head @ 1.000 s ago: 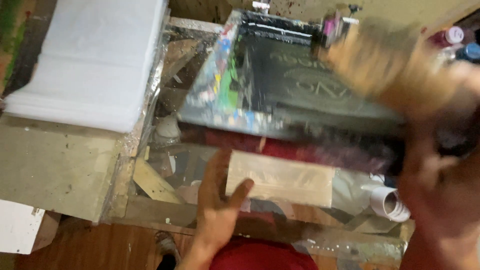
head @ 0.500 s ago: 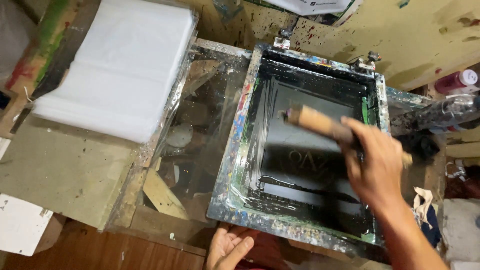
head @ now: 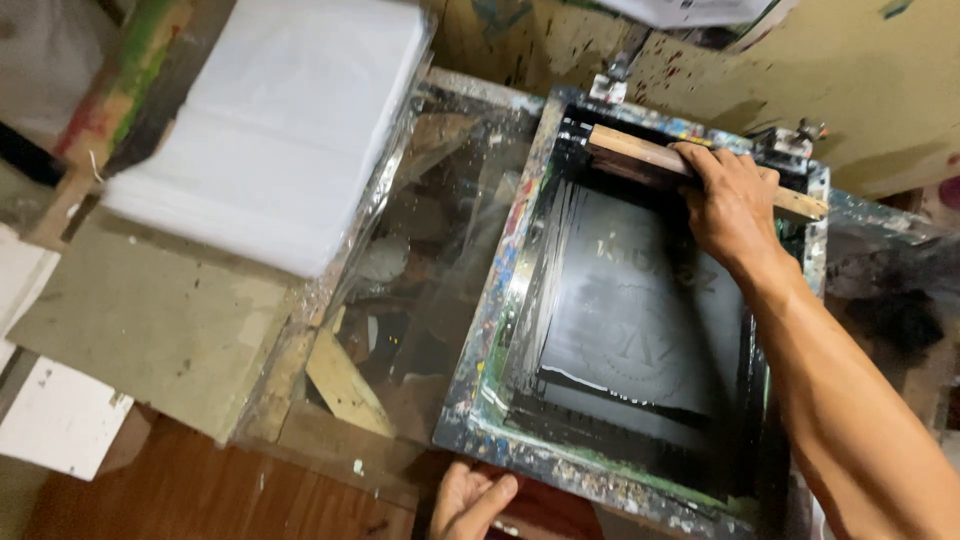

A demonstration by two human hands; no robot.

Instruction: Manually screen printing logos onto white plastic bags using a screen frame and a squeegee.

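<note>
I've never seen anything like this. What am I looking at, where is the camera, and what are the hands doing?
The one camera sits on a person's head, looking down at their own bare hands. No robot here. The right hand grips a wooden squeegee at the far end of a paint-spattered printing screen frame, whose mesh is covered in black ink. The left hand rests at the frame's near edge. To the left lies a stack of white sheets on a rough worktable.
</note>
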